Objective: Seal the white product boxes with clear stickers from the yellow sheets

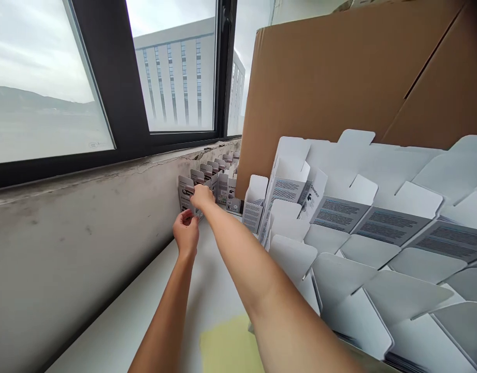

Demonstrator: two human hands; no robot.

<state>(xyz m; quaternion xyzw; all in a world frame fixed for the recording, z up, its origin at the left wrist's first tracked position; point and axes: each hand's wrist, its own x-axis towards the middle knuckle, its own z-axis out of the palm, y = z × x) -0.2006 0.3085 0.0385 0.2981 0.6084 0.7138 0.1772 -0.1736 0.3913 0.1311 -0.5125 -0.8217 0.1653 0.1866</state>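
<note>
Well, landmark: the dark window frame (110,77), with everything below placed from it.

Right hand (202,198): up close under the frame, fingers curled over the top of a small printed carton (185,189), almost closed and pinching it.

Left hand (186,233): just below my right, fingers bent inward at the carton's lower edge, nearly closed. My fingers hide how firmly it is held.

Carton: standing below the window frame against the wall (67,248), its long axis roughly upright and tilted slightly. My right hand is at its upper part, my left at its lower part, with both touching it.

Row: a row of matching cartons (218,178) stands just beyond my right hand, running along the wall below the window frame and away from me.

Table: a white table (218,272) runs under both forearms, out from the wall below the window frame, with a yellow sheet (230,347) near me.

Right side: flattened white cartons (378,223) are stacked in overlapping rows, well right of the window frame, against a large cardboard sheet (339,77).
</note>
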